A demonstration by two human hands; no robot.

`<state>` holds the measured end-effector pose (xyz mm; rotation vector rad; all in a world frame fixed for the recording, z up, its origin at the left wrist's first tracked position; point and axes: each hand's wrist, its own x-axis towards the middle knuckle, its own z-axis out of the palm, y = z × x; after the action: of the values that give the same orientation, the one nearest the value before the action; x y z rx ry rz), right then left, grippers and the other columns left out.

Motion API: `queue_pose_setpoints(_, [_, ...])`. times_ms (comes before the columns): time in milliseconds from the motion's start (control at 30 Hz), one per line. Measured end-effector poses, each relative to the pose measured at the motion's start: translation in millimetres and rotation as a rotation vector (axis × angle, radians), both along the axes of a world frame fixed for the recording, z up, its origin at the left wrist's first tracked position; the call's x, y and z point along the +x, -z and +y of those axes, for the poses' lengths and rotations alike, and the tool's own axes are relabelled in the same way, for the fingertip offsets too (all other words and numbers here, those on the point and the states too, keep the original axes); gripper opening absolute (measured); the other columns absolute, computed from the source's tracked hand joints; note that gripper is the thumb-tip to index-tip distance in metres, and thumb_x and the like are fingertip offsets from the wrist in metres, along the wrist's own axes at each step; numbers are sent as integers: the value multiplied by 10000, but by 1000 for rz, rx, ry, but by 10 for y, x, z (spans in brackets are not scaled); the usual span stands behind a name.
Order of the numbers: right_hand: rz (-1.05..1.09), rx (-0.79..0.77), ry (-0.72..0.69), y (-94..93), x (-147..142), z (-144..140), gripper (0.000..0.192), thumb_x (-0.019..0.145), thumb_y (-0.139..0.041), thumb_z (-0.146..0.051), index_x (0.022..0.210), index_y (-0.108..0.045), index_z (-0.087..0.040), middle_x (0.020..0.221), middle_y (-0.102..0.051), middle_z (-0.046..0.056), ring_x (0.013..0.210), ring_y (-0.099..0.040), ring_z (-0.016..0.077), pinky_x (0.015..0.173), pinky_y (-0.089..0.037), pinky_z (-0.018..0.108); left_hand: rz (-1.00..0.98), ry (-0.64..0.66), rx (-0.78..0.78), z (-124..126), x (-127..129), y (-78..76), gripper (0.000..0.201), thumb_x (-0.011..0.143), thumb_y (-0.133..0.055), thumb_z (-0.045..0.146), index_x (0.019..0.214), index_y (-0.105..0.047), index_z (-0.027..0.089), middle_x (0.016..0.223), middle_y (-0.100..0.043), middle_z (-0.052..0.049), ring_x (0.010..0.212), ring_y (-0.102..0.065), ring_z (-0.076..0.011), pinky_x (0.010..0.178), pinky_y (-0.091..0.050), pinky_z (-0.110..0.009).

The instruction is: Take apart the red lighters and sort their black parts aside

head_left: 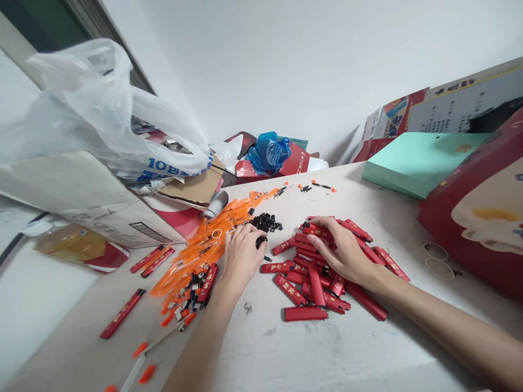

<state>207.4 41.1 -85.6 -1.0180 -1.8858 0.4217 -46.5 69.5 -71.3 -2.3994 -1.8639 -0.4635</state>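
My left hand [242,256] is closed, its fingertips bent round small black parts [261,240] beside a pile of the same black pieces [267,221]. My right hand [341,247] curls its thumb and fingers round a flat red casing [319,231] with a dark end. That casing is held over a heap of similar red casings [315,283], some with gold lettering. Orange plastic strips [216,231] lie left of my left hand. Small metal, black and orange parts [186,299] are mixed in at their near end.
Several red casings [122,314] lie at left. A cardboard box [90,201] under a white plastic bag [93,109] stands behind them. A blue bag [269,153] sits beyond the table's far edge. At right are a mint-green box [417,163], a red printed bag [478,218] and rubber bands [440,268].
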Motion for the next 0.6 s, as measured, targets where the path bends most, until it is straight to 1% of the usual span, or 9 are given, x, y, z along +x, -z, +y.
queue_pose_setpoints(233, [-12,-2,-14,-9,3,-4,245,1039,-506,-335,1258,-522,-227,1150,-704,117,997,-706,250,829,-578,416,-8,-2,-15,27,-11,31,135,890,-645,224,928,-772,250,1036,-704,-69,1059,-610,-300,933,-377,-457])
queue_pose_setpoints(433, [-25,8,-17,-7,9,-4,272,1035,-497,-338,1282,-517,-223,1154,-701,130,1004,-704,266,835,-576,439,-45,4,-9,25,-9,27,102,873,-648,194,869,-742,235,1019,-701,-64,1047,-613,-301,935,-378,-465])
queue_pose_setpoints(533, [-30,5,-10,-11,7,-5,270,1036,-494,-342,1277,-518,-223,1148,-701,128,1007,-703,265,836,-575,433,-78,19,21,22,10,14,96,862,-641,182,836,-720,229,1027,-722,-62,1047,-617,-301,939,-372,-472])
queue_pose_setpoints(600, [-30,6,-1,-11,3,-4,266,1037,-493,-351,1267,-524,-222,1138,-704,126,1000,-704,264,830,-576,428,-133,22,34,16,40,-13,87,855,-640,183,830,-711,227,984,-738,-52,1010,-628,-290,925,-382,-461])
